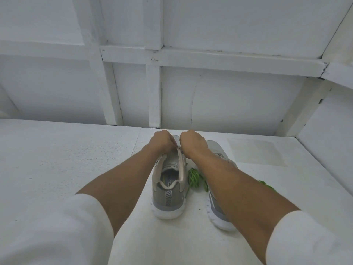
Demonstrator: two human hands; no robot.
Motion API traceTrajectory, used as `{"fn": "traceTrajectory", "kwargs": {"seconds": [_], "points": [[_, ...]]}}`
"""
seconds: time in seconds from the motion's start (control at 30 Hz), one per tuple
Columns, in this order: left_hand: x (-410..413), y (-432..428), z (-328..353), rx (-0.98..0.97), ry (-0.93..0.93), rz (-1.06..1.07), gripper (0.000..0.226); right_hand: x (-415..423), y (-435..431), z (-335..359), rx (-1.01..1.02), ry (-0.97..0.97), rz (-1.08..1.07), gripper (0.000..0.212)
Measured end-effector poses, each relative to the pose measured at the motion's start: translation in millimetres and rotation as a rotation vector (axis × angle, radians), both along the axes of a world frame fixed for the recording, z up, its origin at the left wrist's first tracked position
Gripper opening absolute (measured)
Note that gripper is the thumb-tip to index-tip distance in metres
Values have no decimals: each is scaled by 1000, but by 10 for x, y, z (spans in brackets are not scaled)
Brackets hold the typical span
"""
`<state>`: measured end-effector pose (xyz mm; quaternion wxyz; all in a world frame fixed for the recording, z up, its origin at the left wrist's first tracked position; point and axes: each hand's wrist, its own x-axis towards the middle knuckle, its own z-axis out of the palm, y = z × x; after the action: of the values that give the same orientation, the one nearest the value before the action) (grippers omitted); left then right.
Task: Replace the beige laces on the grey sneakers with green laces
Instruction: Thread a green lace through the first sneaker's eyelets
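Two grey sneakers with white soles stand heel toward me on the white surface. The left sneaker [169,190] is in the middle, its opening facing up. My left hand [161,141] and my right hand [193,144] are both curled over its lace area, fingers pinching at the beige laces, which are mostly hidden under the hands. The right sneaker [217,205] lies largely under my right forearm. A bundle of green laces [195,177] lies between the two shoes, and another green piece [265,185] shows beyond my right forearm.
The white table [66,159] ends at a white panelled wall [210,92] just past the shoes. A side wall [328,146] rises on the right. A faint rectangular patch [256,152] marks the surface right of the shoes.
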<state>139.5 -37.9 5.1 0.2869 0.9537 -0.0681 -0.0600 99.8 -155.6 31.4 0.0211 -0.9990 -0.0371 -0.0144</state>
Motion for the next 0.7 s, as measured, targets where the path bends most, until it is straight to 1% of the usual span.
{"fn": "traceTrajectory", "kwargs": {"seconds": [0.17, 0.3, 0.4, 0.5, 0.63, 0.7], "points": [[-10, -14, -38, 9, -34, 9, 15, -2, -20, -121, 160, -14, -43, 23], [-13, -40, -72, 20, -41, 35, 13, 26, -72, -183, 313, -10, -110, 12], [-20, -62, -83, 35, -41, 60, 13, 49, -91, -192, 385, 26, -130, 15], [6, -71, -133, 49, -47, 74, 13, 60, -116, -199, 400, 83, -120, 20], [25, -64, -146, 97, -36, 43, 23, 84, -145, -159, 432, 169, -126, 29], [10, -8, -67, 43, -18, 31, 22, 77, -158, -102, 417, 241, -116, 34]]}}
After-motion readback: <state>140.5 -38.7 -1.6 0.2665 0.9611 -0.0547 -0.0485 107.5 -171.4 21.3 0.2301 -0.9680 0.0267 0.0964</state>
